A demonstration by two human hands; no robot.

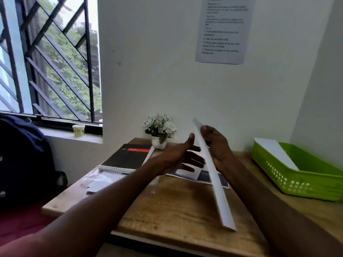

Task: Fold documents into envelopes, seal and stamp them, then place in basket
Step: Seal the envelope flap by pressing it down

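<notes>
Wall notice (223, 28) text blurred, top cropped; backpack (22, 160) cut off left; envelope (213, 173) perhaps motion-smeared.

A printed sheet (224, 29) is stuck on the wall above the tabletop (176, 206), with a bold heading cut off at the top edge and several short paragraphs, then what look like numbered lines, 1 to 4. The print is too blurred to make out any words for certain. The dark notebook (128, 156) lying on the tabletop has an orange band with small lettering on its cover, also too small to read. The little tub (78, 130) on the window sill bears a label that cannot be read either.
</notes>
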